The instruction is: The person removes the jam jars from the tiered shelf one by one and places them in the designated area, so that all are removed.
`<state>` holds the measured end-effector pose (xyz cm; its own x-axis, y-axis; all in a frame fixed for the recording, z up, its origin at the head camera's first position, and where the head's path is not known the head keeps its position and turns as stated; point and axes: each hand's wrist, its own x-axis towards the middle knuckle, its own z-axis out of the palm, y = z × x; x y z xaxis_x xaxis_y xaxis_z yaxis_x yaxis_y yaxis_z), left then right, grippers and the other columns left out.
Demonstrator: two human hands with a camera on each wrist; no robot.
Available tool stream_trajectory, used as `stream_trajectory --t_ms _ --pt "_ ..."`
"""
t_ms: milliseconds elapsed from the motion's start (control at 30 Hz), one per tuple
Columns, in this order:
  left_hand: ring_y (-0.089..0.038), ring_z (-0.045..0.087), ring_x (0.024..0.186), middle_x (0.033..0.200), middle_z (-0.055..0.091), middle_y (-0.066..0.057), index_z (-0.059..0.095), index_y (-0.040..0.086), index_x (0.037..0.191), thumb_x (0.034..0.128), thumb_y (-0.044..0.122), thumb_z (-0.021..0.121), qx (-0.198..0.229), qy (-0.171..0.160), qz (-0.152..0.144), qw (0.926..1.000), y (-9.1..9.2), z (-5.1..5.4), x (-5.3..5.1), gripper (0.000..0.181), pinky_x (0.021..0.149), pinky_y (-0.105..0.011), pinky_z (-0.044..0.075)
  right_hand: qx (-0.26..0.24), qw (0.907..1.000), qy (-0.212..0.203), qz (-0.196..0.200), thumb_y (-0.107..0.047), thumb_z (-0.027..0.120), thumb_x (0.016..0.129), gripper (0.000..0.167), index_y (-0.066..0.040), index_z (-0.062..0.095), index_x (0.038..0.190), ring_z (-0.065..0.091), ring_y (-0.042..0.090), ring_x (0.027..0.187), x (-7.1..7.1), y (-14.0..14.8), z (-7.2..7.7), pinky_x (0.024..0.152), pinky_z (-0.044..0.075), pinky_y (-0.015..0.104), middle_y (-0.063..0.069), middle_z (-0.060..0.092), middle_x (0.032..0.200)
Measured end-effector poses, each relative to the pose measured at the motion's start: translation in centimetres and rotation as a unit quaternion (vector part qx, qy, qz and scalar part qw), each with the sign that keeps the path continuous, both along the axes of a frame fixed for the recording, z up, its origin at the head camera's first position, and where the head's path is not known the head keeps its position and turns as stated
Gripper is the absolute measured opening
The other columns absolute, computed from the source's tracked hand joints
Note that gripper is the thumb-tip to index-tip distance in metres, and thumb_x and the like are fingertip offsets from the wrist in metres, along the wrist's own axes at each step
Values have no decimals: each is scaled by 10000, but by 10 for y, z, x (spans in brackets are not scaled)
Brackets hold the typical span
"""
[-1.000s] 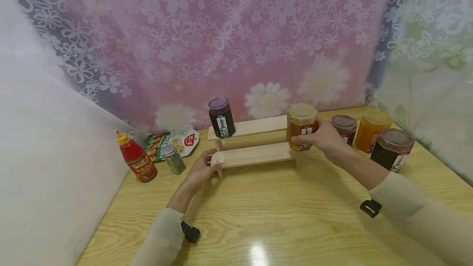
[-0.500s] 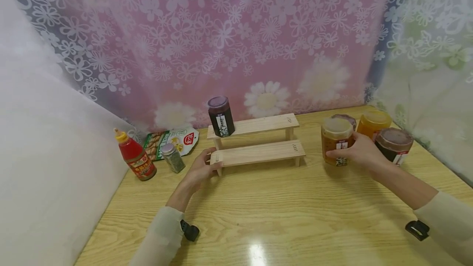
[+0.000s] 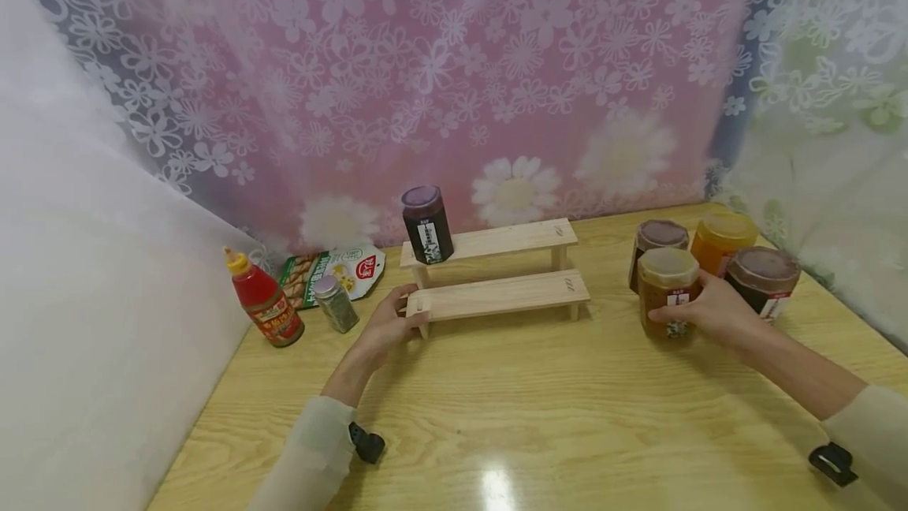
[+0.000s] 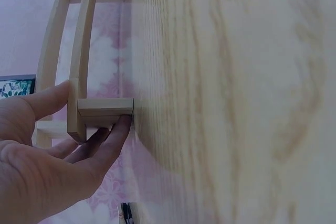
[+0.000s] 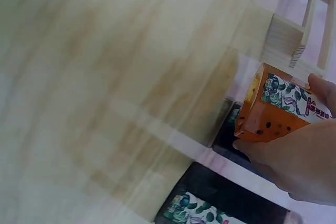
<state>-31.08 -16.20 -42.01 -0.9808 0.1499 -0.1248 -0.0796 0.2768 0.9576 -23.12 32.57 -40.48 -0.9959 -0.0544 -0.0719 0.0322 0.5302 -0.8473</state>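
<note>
My left hand (image 3: pixel 383 323) grips the left end of a two-tier wooden rack (image 3: pixel 496 297). In the left wrist view its thumb lies against the lower board and fingers touch the short leg (image 4: pixel 105 106). My right hand (image 3: pixel 720 312) holds an amber jar (image 3: pixel 656 307) with a pale yellow lid, thumb on the near side. Dark specks show through its orange wall in the right wrist view; whether its base touches the table I cannot tell. A dark jar (image 3: pixel 431 236) with a purple lid stands at the left of the upper tier.
Right of the rack stand a dark jar (image 3: pixel 660 233) just behind the held one, a yellow-orange jar (image 3: pixel 722 236) and another dark jar (image 3: pixel 766 273). At the left are a red sauce bottle (image 3: pixel 271 310), a spice shaker (image 3: pixel 336 306) and a food pouch (image 3: pixel 355 270).
My right hand has carried the amber jar away from the rack's right end, rightward and nearer, to the front of the dark jar. The left hand and rack have stayed in place.
</note>
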Motion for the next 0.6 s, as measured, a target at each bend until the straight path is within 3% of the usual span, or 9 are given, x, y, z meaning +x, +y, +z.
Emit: stream_trajectory --t_ms 233,400,600 --pt "-389 527 1336 1529 462 -247 400 92 1576 991 80 706 -7 22 -77 10000 0 -2 1 660 1042 -518 513 -144 9999 -1 -48 -232 799 936 959 153 183 1562 312 598 1379 3 7 -9 1062 339 717 402 303 1525" --pt "-395 527 1333 1526 463 -254 392 85 1580 995 92 706 -72 67 -64 9999 0 1 4 664 1040 -524 511 -157 9999 -6 -57 -228 805 930 907 136 246 1544 420 501 1268 3 11 -12 994 405 629 356 395 1445" --pt "-389 532 1329 1533 461 -240 388 90 1581 992 81 706 -4 29 -45 10000 0 0 2 669 1047 -526 506 -437 9990 -27 121 -162 793 929 909 122 214 1569 317 558 1392 2 16 -13 1079 307 704 372 296 1555"
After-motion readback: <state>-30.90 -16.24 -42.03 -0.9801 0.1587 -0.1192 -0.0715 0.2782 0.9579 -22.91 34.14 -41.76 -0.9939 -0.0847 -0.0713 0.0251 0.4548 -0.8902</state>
